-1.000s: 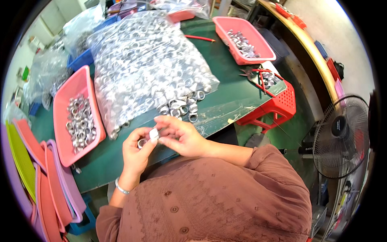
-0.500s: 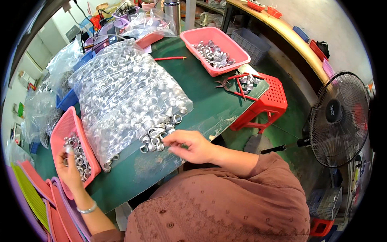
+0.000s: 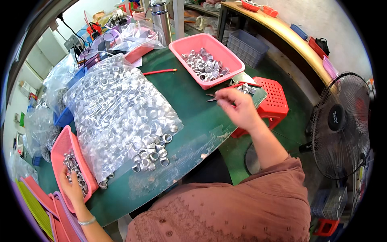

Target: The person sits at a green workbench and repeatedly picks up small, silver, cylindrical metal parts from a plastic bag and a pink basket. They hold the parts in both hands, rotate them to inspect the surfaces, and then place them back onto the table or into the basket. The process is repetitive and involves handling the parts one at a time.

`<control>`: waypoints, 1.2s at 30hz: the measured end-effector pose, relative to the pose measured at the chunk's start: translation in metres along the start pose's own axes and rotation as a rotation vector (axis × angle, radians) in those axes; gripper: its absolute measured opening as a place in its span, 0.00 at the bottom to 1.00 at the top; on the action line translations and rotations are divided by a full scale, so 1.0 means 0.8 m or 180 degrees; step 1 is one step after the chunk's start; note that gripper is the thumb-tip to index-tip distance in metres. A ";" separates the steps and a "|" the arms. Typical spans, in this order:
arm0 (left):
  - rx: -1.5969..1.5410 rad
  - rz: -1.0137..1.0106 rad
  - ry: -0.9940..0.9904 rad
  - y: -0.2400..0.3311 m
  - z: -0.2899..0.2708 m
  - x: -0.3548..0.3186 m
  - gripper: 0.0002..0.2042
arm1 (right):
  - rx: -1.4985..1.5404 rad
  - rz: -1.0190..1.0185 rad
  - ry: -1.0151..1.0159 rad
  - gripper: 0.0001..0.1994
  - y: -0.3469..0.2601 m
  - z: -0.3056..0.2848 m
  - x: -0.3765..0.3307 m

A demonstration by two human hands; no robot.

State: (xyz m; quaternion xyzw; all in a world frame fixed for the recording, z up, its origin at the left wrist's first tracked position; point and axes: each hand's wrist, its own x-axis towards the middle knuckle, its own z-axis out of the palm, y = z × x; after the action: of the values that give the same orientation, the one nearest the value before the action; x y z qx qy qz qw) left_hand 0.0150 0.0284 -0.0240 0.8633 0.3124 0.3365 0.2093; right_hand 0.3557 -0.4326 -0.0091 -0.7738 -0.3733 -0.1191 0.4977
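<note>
My left hand (image 3: 71, 189) reaches into the pink basket (image 3: 73, 141) at the left, its thumb and fingers apart at the small silver metal rings (image 3: 71, 161) inside. At the table's right corner my right hand (image 3: 241, 109) hovers with its fingers loosely bent and the thumb apart. Beside its fingertips are the dark jaws of red-handled pliers (image 3: 211, 98), partly hidden by the hand. Between my hands lies a large clear plastic bag (image 3: 121, 109) full of silver rings. Several loose rings (image 3: 151, 155) have spilled from its near edge.
Another pink basket (image 3: 207, 39) of silver rings stands at the back right of the green table (image 3: 193, 121). A red pencil-like stick (image 3: 160, 72) lies near it. Past the corner are a red stool (image 3: 274, 94) and a black fan (image 3: 336, 121). A steel flask (image 3: 161, 22) stands behind.
My right hand has moved from the loose rings to the pliers at the right corner. My left hand has dipped lower into the left basket. The view has shifted slightly.
</note>
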 end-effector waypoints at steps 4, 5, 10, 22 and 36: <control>0.0548 0.0799 0.0192 0.096 0.018 -0.069 0.14 | -0.0598 0.0322 -0.0111 0.10 0.035 -0.026 0.063; 0.0553 0.0778 0.0109 0.113 0.027 -0.086 0.13 | -0.0765 0.0246 -0.0189 0.12 0.048 -0.026 0.080; 0.0212 0.0871 -0.0337 0.155 0.065 -0.157 0.15 | -0.1442 -0.0034 -0.0743 0.17 0.104 -0.004 0.144; 0.0982 0.1038 -0.0492 0.133 0.092 -0.216 0.19 | -0.1659 -0.0023 -0.1622 0.23 0.133 0.033 0.191; 0.0958 0.0892 -0.0500 0.142 0.095 -0.214 0.17 | 0.2568 0.0500 -0.0119 0.27 0.087 0.006 0.135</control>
State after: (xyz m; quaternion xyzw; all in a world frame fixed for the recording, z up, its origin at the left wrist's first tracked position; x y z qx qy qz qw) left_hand 0.0155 -0.1810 -0.0885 0.9434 0.2188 0.2436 0.0530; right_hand 0.4782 -0.3944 0.0010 -0.5448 -0.3389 0.0893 0.7619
